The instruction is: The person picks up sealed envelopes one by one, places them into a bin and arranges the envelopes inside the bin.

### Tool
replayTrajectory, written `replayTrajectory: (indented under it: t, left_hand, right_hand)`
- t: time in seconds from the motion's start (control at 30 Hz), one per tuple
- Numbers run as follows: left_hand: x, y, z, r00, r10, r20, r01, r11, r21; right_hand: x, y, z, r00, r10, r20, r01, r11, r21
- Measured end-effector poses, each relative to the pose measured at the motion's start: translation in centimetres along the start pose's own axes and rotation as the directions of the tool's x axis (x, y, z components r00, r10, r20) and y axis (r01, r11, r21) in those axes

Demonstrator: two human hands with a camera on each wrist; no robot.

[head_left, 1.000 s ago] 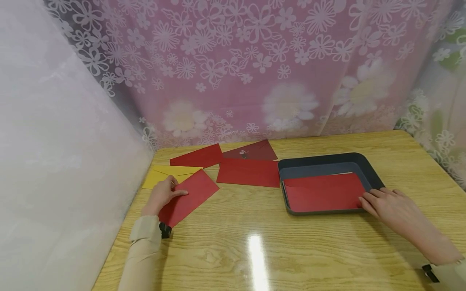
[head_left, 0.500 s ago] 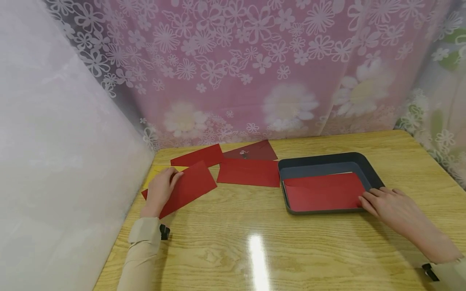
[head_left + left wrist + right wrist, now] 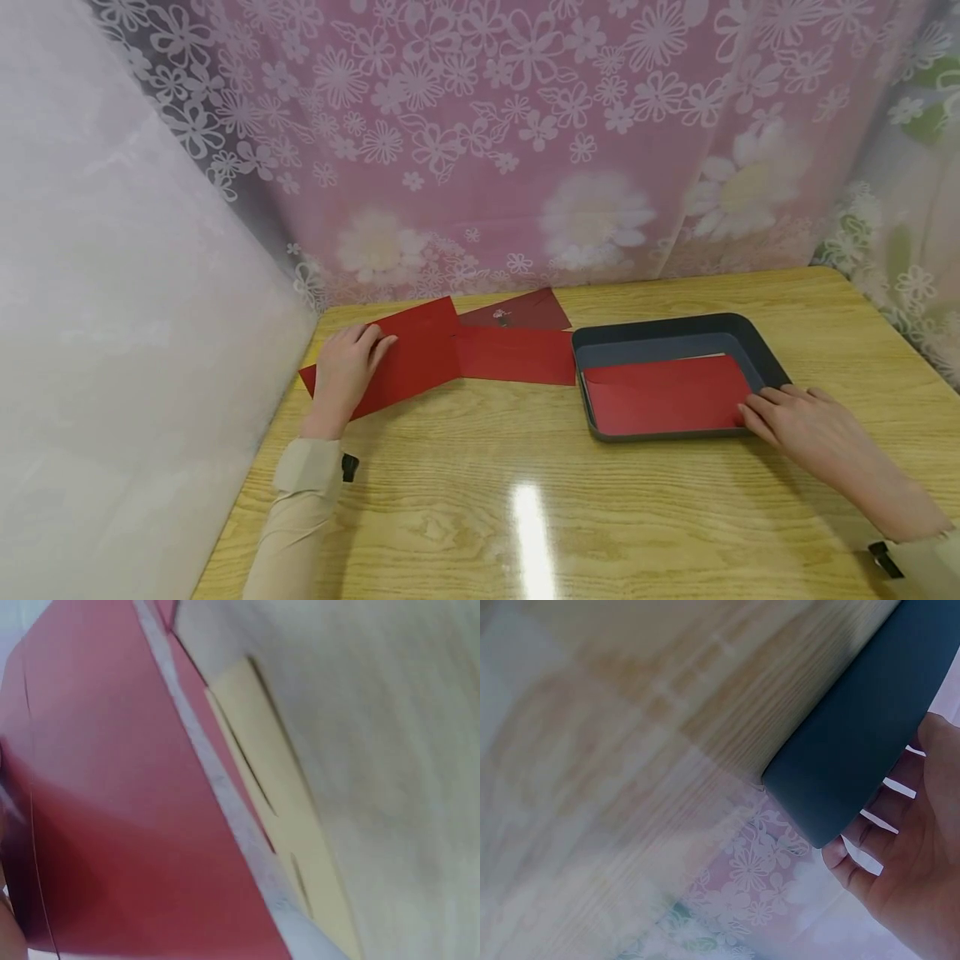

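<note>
In the head view my left hand (image 3: 347, 371) pinches a red envelope (image 3: 416, 367), raised and slanted over the table's left part. It overlaps another red envelope (image 3: 431, 312) behind it. Beneath it, the left wrist view shows a yellow envelope (image 3: 274, 780) on the table; from the head it is hidden. My right hand (image 3: 806, 429) grips the right side of a dark baking tray (image 3: 648, 331), fingers over the rim. Inside the tray lies a red envelope (image 3: 667, 396), with a pale edge showing behind it. The right wrist view shows those fingers (image 3: 862, 832) along the tray's edge.
Left of the tray, a red envelope (image 3: 517, 356) lies flat, its right end by the tray wall. Behind it rests a maroon envelope (image 3: 525, 312) with a small printed flower. A floral curtain (image 3: 480, 167) hangs along the wooden table's (image 3: 465, 500) back; a white sheet (image 3: 135, 333) borders the left.
My left hand has lifted and turned the red envelope, moving it away from me and slightly right, over the yellow envelope and against the back red one. My right hand and the tray stay put.
</note>
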State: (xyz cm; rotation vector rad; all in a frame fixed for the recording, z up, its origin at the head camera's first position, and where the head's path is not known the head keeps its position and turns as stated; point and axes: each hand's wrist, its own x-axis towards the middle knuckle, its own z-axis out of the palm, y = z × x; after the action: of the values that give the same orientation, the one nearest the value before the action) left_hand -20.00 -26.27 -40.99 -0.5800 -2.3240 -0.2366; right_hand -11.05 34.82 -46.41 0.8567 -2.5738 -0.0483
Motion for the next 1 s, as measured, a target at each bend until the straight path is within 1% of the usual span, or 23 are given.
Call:
replayTrajectory:
  t: [0.07, 0.2, 0.3, 0.4, 0.53, 0.6, 0.67, 0.8, 0.9, 1.0]
  left_hand:
    - [0.6, 0.6, 0.0, 1.0, 0.017, -0.008, -0.018, 1.0, -0.009]
    - [1.9, 2.0, 0.2, 0.999, 0.034, 0.0, -0.034, 0.999, -0.024]
    - [2.9, 3.3, 0.4, 0.999, 0.047, 0.011, -0.047, 0.998, -0.032]
    - [3.9, 4.7, 0.8, 0.997, 0.074, 0.013, -0.074, 0.997, -0.028]
    - [5.4, 6.9, 1.5, 0.994, 0.111, 0.015, -0.111, 0.993, -0.03]
    - [6.2, 8.0, 1.9, 0.992, 0.128, 0.016, -0.128, 0.991, -0.048]
    - [7.0, 9.3, 2.3, 0.99, 0.143, 0.015, -0.142, 0.987, -0.076]
    - [8.8, 11.8, 3.0, 0.985, 0.174, -0.01, -0.174, 0.975, -0.135]
    - [10.1, 13.8, 3.5, 0.98, 0.199, -0.03, -0.201, 0.962, -0.185]
    - [11.3, 15.7, 3.9, 0.977, 0.211, -0.029, -0.212, 0.95, -0.23]
  right_hand:
    - [0.0, 0.0, 0.0, 1.0, 0.0, 0.002, 0.0, 1.0, -0.001]
    - [0.0, 0.0, 0.0, 1.0, 0.007, 0.007, -0.007, 1.0, 0.0]
    - [0.0, 0.0, 0.0, 1.0, 0.009, 0.005, -0.009, 1.0, -0.001]
    - [0.0, 0.0, 0.0, 1.0, 0.008, 0.006, -0.008, 1.0, -0.006]
    - [0.0, 0.0, 0.0, 1.0, 0.01, -0.002, -0.01, 1.0, -0.008]
    - [0.0, 0.0, 0.0, 1.0, 0.007, -0.009, -0.007, 1.0, -0.01]
    - [0.0, 0.0, 0.0, 1.0, 0.004, -0.018, -0.004, 1.0, -0.01]
    - [0.0, 0.0, -0.1, 1.0, 0.011, -0.015, -0.011, 1.0, -0.006]
    - [0.0, -0.1, -0.1, 1.0, 0.02, -0.014, -0.02, 1.0, -0.005]
    - [0.0, -0.2, -0.1, 1.0, 0.02, -0.024, -0.02, 1.0, -0.009]
